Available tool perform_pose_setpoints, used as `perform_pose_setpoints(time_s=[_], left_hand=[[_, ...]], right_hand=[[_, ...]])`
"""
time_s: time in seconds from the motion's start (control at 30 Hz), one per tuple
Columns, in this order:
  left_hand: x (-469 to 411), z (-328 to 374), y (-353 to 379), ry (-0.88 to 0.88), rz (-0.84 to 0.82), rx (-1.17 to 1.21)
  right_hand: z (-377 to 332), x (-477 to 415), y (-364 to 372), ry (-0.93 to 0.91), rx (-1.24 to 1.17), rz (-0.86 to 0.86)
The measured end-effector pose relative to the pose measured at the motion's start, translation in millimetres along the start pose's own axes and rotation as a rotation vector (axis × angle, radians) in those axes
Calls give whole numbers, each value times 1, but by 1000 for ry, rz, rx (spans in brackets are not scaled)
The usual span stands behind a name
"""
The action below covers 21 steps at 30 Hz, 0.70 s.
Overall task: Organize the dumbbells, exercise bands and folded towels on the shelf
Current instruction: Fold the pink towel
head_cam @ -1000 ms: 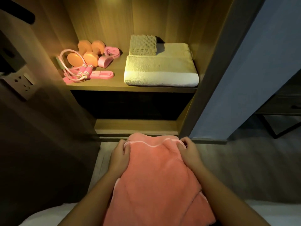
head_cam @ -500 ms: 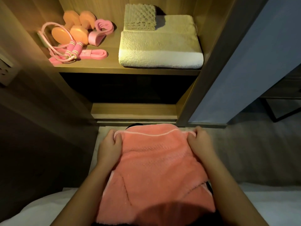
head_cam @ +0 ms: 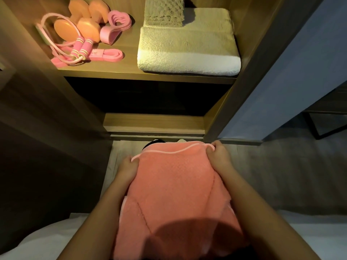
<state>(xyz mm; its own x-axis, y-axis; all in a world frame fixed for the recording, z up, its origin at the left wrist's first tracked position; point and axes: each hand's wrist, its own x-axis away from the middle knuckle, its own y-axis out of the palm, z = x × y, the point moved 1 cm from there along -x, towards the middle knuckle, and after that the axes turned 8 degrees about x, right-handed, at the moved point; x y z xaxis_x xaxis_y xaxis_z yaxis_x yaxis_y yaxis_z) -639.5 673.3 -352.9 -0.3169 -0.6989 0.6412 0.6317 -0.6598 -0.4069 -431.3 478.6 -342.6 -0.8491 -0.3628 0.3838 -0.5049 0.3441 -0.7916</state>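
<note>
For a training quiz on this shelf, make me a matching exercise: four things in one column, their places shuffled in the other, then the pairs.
1 dumbbells
2 pink towel
3 large beige towel
4 small waffle towel

A right side of the shelf
B gripped by the left hand and right hand
C on the large beige towel
D left back of the shelf

Pairs: 1-D, 2-B, 3-A, 4-C
</note>
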Motion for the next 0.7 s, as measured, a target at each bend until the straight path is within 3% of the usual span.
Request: perform_pose_setpoints(time_s=[0.13,0.37,0.57,0.7], left_hand=[[2,4,2,-49,-54,-3],[-1,0,-4,-85,-139,119],[-1,1,-19,-113,-311,108],[-6,-1,-30,-20,-207,135]], right_hand=[[4,2,1,-31,-130,6],[0,2,-2,-171,-89,99],[-2,0,-7,-210,-114,22],[1,1,-15,-147,-234,45]])
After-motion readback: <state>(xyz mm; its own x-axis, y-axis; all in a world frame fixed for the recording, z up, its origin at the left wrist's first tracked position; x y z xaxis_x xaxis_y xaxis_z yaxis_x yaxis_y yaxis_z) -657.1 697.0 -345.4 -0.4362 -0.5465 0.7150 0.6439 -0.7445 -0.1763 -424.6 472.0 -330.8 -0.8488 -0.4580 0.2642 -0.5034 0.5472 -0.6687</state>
